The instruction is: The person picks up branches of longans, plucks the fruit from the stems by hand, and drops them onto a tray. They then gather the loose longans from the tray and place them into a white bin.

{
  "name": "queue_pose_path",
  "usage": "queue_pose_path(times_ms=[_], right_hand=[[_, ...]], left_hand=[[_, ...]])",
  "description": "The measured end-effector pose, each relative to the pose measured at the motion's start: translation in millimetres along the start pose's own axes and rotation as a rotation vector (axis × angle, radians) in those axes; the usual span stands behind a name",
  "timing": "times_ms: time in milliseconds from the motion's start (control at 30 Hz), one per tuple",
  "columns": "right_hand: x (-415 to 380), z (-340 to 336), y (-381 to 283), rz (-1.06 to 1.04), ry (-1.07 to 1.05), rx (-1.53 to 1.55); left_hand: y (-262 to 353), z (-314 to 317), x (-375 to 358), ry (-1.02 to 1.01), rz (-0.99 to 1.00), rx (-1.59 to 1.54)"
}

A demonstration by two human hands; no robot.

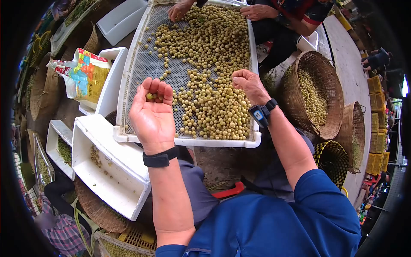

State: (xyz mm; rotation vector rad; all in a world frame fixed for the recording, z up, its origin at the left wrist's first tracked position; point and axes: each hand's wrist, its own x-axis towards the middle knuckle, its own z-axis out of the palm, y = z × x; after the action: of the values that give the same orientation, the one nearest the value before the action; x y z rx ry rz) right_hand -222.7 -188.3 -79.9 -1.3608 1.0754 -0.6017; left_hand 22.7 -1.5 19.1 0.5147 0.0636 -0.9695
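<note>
My left hand (153, 109) is palm up over the near left part of a white mesh tray (195, 140), its fingers curled round a few small green-yellow fruits (155, 97). My right hand (250, 87) hangs over the tray's right side, above the heaped fruits (214, 115), with its fingers bent in toward the thumb; what they hold, if anything, is hidden. Pale round fruits cover the right and far parts of the tray, and bare mesh shows on its left.
Other people's hands (180, 10) reach in at the tray's far edge. White foam boxes (107, 171) and a printed bag (87, 79) stand at left. Wicker baskets (295, 92) stand at right, one holding fruits. A red object (229, 190) lies below the tray.
</note>
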Motion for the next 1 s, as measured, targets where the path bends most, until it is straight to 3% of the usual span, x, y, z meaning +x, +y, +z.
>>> queue_pose_path(times_ms=[33, 100, 333, 400, 467, 500, 533, 567, 633, 667, 700, 800, 833, 1000], right_hand=[[-4, 0, -3, -0.002, 0.003, -0.003], [-14, -1, -10, 0.111, -0.033, 0.328], [-36, -21, -16, 0.084, 0.004, 0.344], [-48, -43, -21, -0.025, 0.105, 0.167], [-57, -73, -21, -0.065, 0.308, -0.27], [-57, -97, -8, -0.155, 0.421, -0.819], [-60, -103, -12, 0.044, 0.472, -1.21], [-63, -107, -18, 0.159, 0.408, -1.212], [-56, -82, -6, -0.04, 0.509, -1.061], [-54, -54, -6, -0.251, 0.496, -0.927], [-52, -25, -3, -0.42, 0.38, -0.782], [-55, 75, 2, -0.775, -0.001, -0.744], [-57, 99, 4, -0.764, -0.103, -0.86], [-45, 179, 30, -0.689, -0.092, -0.926]], left_hand=[[0, -1, 1, 0.008, -0.001, 0.002], [0, -3, 4, 0.009, -0.004, 0.001], [5, -6, 14, -0.008, -0.005, 0.012], [10, -9, 13, 0.005, 0.041, -0.001], [21, -13, 11, 0.028, 0.083, 0.006], [25, -13, 10, 0.038, 0.115, -0.008], [30, -14, 9, 0.02, 0.11, -0.028], [33, -13, 6, 0.022, 0.116, -0.018], [34, -11, 0, 0.042, 0.178, -0.029], [35, -12, -2, 0.045, 0.18, -0.019], [34, -12, -2, 0.052, 0.187, -0.015], [39, -15, -1, 0.053, 0.216, -0.006], [42, -18, -2, 0.062, 0.223, -0.006], [48, -19, -6, 0.088, 0.253, -0.009]])
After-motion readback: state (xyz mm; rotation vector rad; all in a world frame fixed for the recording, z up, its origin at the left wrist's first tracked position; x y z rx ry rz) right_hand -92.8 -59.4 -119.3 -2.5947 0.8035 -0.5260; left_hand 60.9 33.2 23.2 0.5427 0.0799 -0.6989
